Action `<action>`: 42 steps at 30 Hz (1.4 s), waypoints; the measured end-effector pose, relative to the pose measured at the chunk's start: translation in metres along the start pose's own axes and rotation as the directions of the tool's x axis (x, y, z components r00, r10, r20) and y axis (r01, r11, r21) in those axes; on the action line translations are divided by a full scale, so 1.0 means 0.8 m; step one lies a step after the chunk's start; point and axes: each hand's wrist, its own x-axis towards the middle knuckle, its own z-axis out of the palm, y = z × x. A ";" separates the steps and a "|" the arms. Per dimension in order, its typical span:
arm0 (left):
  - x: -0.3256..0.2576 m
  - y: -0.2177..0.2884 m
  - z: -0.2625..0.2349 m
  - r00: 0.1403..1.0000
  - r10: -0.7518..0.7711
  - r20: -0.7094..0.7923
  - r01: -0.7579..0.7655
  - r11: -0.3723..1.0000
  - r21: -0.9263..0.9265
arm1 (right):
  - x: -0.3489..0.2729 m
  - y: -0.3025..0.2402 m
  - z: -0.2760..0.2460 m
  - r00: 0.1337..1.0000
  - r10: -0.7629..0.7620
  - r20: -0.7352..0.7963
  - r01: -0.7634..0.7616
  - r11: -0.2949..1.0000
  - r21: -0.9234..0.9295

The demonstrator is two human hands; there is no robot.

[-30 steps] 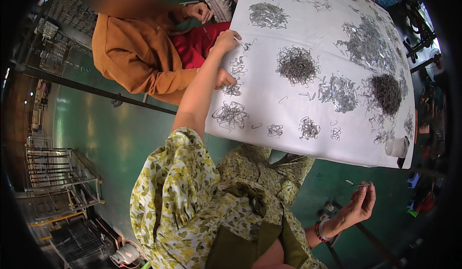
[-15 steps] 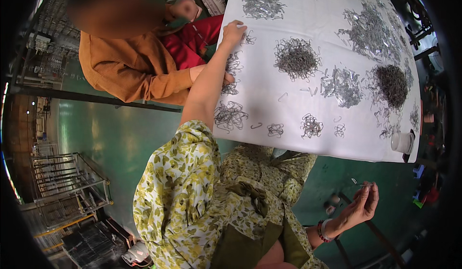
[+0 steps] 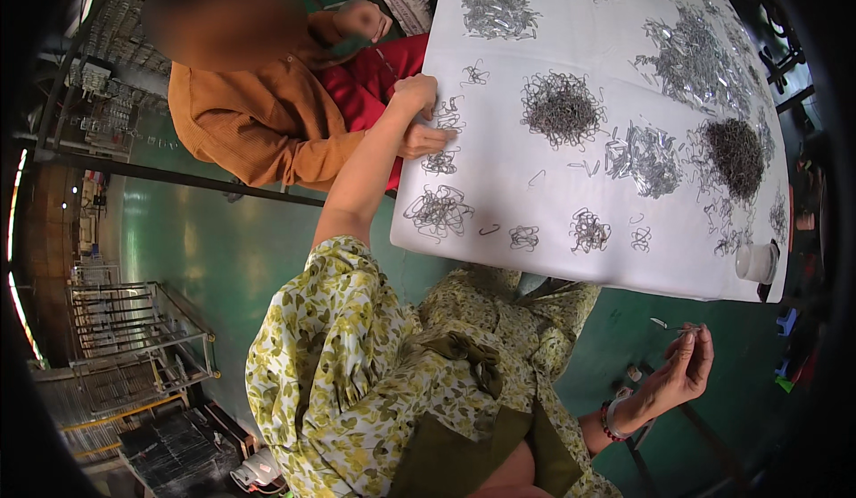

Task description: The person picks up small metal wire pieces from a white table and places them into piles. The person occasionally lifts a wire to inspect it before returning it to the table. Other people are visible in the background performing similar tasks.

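My left hand [image 3: 417, 95] reaches across to the table's left edge. Its fingers curl down beside a small pile of bent wire hooks [image 3: 448, 113]; whatever they hold is hidden. Just below it, a co-worker's hand [image 3: 426, 139] touches the white tabletop near another little hook pile [image 3: 440, 161]. Off the table's near right side, my right hand [image 3: 685, 369] is raised with thumb and fingers pinched on a thin wire hook [image 3: 685, 328]. A shiny narrow metal piece [image 3: 659, 323] shows at the hook's far end.
Large heaps of dark wire hooks [image 3: 562, 109] and shiny metal strips [image 3: 644, 159] lie on the white-covered table [image 3: 499, 132]. A whitish cup [image 3: 755, 263] stands at its near right corner. The co-worker in a brown top [image 3: 259, 123] sits at the left. Metal racks [image 3: 134, 329] stand on the green floor.
My left hand has moved nearer along the table edge, from the far small pile to beside the middle one. My right hand has risen slightly, still pinching the hook.
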 end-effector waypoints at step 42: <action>-0.012 0.041 -0.020 0.866 0.256 -0.430 -0.376 0.900 -0.221 | -0.013 0.025 -0.033 0.989 0.108 -0.100 -0.115 0.991 -0.070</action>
